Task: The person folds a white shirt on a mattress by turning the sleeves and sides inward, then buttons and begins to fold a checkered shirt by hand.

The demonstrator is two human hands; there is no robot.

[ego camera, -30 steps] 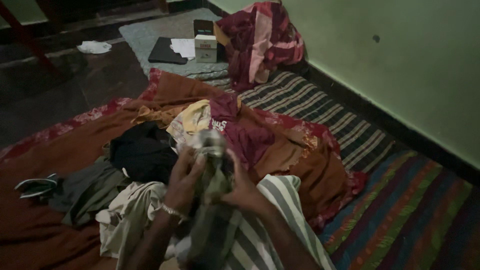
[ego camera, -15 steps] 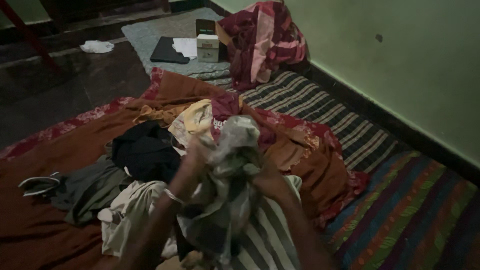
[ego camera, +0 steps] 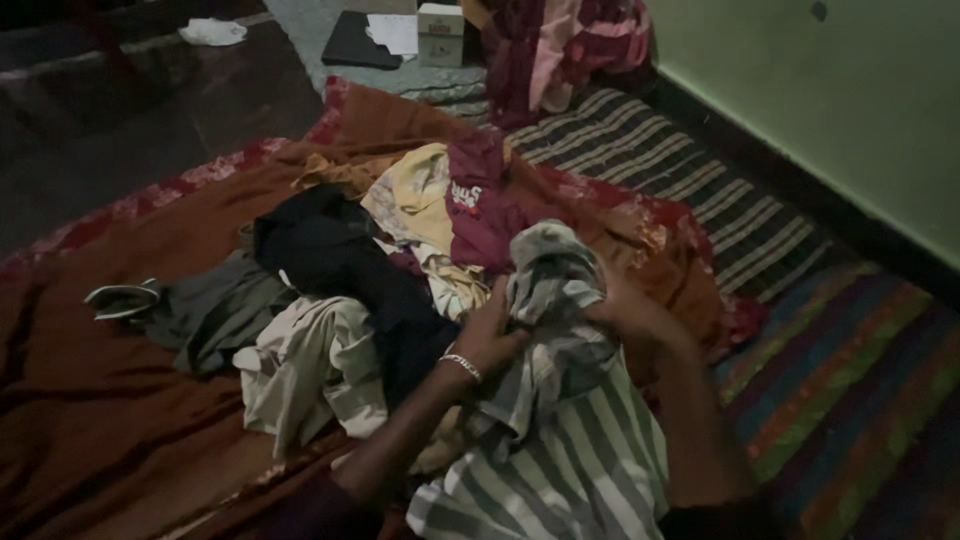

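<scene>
My left hand (ego camera: 490, 335), with a silver bracelet at the wrist, grips the left side of a grey-green striped garment (ego camera: 555, 300). My right hand (ego camera: 630, 315) holds the same garment on its right side. The bunched cloth rises between both hands, and its lower part spreads over my lap as pale and dark stripes. Just beyond the hands lies a heap of clothes: a black piece (ego camera: 330, 255), a maroon shirt (ego camera: 480, 205), a yellow piece (ego camera: 415, 195) and a cream one (ego camera: 305, 365).
A rust-brown blanket (ego camera: 120, 400) covers the floor bedding. A striped mattress (ego camera: 690, 200) runs along the green wall (ego camera: 860, 90), with a multicoloured striped mat (ego camera: 850, 380) at right. Far back sit a small white box (ego camera: 440, 20), a dark flat item (ego camera: 360, 45) and a red-pink bundle (ego camera: 570, 45).
The hands have lowered the garment from in front of the camera toward my lap. The view has tilted down and shifted, so the far objects sit higher in frame.
</scene>
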